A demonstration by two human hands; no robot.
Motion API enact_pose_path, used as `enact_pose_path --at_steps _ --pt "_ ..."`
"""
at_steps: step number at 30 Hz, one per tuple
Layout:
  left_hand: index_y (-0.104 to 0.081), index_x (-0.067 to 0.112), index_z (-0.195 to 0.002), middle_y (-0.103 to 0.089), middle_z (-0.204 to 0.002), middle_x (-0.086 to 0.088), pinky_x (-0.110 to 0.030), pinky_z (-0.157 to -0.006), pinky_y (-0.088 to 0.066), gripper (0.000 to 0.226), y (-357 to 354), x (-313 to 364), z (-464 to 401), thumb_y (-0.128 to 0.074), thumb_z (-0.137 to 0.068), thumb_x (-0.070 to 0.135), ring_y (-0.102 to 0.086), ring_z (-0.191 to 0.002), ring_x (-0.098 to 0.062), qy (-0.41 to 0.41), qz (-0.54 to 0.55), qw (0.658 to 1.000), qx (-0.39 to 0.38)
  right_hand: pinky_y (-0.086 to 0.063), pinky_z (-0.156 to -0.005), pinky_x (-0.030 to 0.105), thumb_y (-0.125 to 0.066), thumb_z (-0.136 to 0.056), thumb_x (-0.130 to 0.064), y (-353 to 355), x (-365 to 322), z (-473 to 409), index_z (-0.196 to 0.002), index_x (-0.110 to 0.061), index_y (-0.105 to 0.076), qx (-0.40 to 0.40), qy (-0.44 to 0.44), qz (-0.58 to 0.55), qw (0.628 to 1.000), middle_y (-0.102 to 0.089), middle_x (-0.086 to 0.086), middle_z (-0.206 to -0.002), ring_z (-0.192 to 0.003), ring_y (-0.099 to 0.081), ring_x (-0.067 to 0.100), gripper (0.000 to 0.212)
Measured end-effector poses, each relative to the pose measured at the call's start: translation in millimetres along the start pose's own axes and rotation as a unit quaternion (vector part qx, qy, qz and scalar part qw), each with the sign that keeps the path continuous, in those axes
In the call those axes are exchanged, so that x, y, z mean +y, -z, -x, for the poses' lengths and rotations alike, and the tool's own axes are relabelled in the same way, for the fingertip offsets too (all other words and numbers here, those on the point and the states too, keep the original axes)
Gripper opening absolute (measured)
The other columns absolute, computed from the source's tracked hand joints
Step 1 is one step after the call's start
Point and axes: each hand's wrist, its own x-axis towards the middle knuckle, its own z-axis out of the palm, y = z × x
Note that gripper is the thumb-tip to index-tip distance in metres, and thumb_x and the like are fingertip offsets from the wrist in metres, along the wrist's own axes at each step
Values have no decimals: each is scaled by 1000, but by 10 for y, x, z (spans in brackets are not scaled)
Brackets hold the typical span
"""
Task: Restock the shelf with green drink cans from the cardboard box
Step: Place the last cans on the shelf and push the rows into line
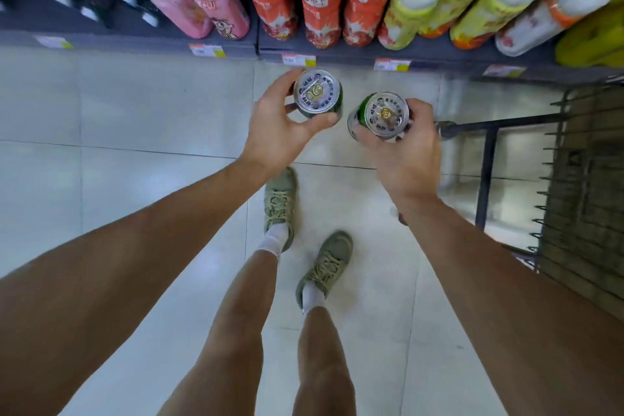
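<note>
bare forearms, white socks (274, 240), olive lace-up sneakers (282, 203)

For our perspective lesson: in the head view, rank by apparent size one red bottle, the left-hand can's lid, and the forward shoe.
1. Red bottle
2. Forward shoe
3. Left-hand can's lid
Nearness distorts true sizes.

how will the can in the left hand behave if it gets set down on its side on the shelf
Likely to roll: the green can in the left hand is a smooth cylinder. Probably rigid and fairly heavy, since its pull tab looks unopened. Upright on its flat end it should stand steady.
</note>
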Motion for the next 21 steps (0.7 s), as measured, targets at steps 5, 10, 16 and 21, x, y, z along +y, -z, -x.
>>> enact_pose_path --at_steps 5,10,16,21 --pt "-54 23 -129 -61 -115 14 -22 -94 -50 65 432 958 540 -85 -72 23 -54 -107 9 -3 31 999 24 -49 -86 31 -87 -63 -48 758 -817 580 -120 -23 -52 23 18 -25 999 -65 -8 -108 -101 -61 13 71" --pt "-54 21 -131 -62 -119 13 -25 -96 -50 69 875 1793 1119 -87 -71 22 -53 -112 8 -9 57 997 52 -33 -69 5 -89 -64 -42 1371 -1532 1167 -119 -24 -52 30 51 -56 997 -63 -11 -106 -96 -58 7 69" --pt "-59 22 -119 -65 -117 6 -41 -98 -51 63 1343 2656 1690 -86 -64 35 -59 -111 -7 -51 80 991 99 -49 -88 22 -89 -67 -36 2004 -2201 1716 -119 -27 -52 56 90 -136 985 -64 -10 -113 -107 -60 9 65" --pt "-64 22 -122 -69 -112 6 -28 -88 -54 52 1710 3224 2097 -84 -74 24 -62 -93 -2 -122 76 978 150 -48 -92 22 -87 -70 -40 2476 -2717 2056 -124 -29 -57 90 154 -199 964 -62 -13 -118 -109 -57 3 62"
